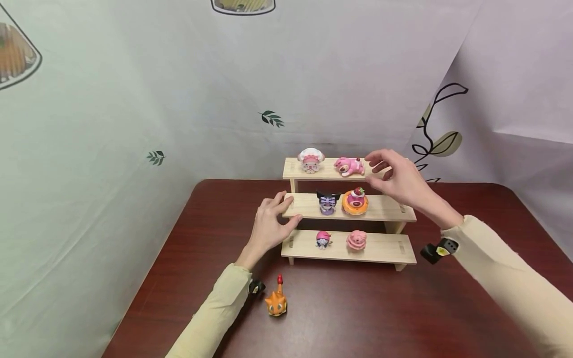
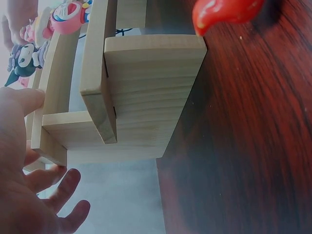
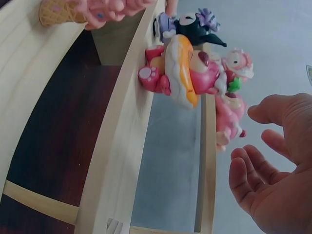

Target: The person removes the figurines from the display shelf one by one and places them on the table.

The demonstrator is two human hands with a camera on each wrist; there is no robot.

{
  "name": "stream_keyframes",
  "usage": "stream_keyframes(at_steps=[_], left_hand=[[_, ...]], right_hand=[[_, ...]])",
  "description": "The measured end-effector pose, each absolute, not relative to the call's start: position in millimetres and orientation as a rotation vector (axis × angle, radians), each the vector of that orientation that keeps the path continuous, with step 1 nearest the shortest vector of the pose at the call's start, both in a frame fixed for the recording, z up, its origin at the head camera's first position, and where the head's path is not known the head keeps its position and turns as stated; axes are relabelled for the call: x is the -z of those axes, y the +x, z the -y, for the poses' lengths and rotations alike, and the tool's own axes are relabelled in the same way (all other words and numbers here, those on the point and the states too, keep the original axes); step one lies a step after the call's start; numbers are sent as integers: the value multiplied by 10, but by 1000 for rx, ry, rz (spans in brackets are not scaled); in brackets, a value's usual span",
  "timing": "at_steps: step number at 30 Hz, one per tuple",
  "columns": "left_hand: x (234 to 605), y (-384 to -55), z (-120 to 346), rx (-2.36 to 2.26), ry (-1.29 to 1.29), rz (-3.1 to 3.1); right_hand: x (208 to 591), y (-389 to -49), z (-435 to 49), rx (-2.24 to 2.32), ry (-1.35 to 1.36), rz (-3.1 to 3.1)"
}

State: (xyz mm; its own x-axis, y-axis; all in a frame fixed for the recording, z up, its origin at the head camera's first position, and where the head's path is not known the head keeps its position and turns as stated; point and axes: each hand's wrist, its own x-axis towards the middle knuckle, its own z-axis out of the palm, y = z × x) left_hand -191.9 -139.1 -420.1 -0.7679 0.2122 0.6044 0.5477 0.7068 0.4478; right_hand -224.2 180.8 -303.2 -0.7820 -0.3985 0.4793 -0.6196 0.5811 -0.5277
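A three-step wooden display stand [image 1: 389,247] bears small figures in pairs. My left hand [image 1: 268,223] grips the left end of its middle step, thumb at the front edge and fingers around the back; the left wrist view shows the hand [image 2: 24,161] at that board's end. My right hand [image 1: 396,179] hovers over the top step's right part, fingers loosely bent and holding nothing. Just left of its fingertips lies a pink bear figure [image 1: 349,166]; in the right wrist view a gap separates the hand [image 3: 273,170] from the bear [image 3: 229,117].
A white-capped figure [image 1: 311,160] shares the top step. On the middle are a black-eared figure [image 1: 328,203] and a doughnut-ring bear [image 1: 355,202]; below, a pink-capped figure [image 1: 323,239] and a pink figure [image 1: 356,240]. An orange figure [image 1: 276,303] with a red-tipped tail stands on the dark table [image 1: 349,308].
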Motion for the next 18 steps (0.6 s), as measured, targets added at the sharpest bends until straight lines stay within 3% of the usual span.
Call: stream_keyframes(at_steps=[18], left_hand=[[4203,-1925,1384,850,-583,2389]], right_hand=[[2998,-2474,-1792,-1012,826,2640]])
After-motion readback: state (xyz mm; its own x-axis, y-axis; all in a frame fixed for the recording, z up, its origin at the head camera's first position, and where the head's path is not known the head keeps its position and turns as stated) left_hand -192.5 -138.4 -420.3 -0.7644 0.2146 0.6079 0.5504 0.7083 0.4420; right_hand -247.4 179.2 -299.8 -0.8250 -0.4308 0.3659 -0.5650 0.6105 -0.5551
